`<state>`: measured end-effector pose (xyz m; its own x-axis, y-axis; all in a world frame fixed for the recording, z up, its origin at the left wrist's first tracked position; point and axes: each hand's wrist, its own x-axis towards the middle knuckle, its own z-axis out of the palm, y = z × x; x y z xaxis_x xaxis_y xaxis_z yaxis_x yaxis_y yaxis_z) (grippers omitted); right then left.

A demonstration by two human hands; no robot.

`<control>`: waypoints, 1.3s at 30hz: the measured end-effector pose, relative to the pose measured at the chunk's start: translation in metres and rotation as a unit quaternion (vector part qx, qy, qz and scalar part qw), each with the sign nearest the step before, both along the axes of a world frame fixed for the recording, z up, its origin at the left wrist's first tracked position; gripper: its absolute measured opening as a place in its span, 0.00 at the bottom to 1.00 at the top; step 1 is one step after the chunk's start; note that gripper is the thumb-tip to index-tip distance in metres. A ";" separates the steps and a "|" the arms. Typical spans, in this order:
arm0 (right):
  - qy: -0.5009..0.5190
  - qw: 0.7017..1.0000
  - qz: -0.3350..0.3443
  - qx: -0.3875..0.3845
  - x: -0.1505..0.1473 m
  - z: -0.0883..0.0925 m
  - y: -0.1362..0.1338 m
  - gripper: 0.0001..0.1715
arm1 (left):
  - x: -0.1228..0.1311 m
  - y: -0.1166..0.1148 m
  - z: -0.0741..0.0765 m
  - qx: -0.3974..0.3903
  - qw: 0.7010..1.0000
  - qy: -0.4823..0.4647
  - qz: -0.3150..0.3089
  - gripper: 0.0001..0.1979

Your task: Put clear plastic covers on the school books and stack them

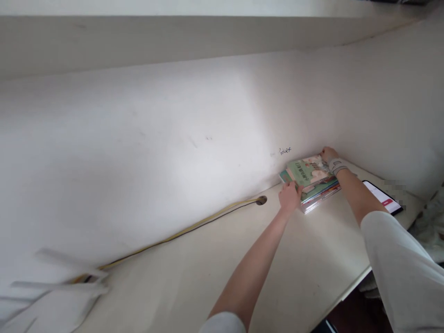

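A stack of thin books [317,189] lies on the desk against the back wall. The top book [302,170] has a green cover with a pink-and-white picture, and it sits slightly askew over those below. My left hand [289,195] is closed at the stack's near left corner, thumb toward the top cover. At the far right corner, my right hand [329,155] has its fingers curled round the edge of the books; a light band is on that wrist. Parts of the fingers on both hands are hidden.
To the right of the books lies a phone [383,198] with its screen lit. Yellow and black cables [208,217] run along the wall to a round hole [262,200] in the desk. A white rack-like object [62,296] stands at left, and a shelf [208,37] overhangs the desk.
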<state>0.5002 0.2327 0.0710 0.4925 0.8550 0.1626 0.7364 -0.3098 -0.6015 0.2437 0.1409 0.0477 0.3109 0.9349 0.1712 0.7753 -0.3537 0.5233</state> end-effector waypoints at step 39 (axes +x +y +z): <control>-0.230 0.849 0.474 0.044 -0.330 -0.102 -0.208 0.30 | -0.382 -0.144 -0.027 -0.043 0.934 -0.040 0.354 0.11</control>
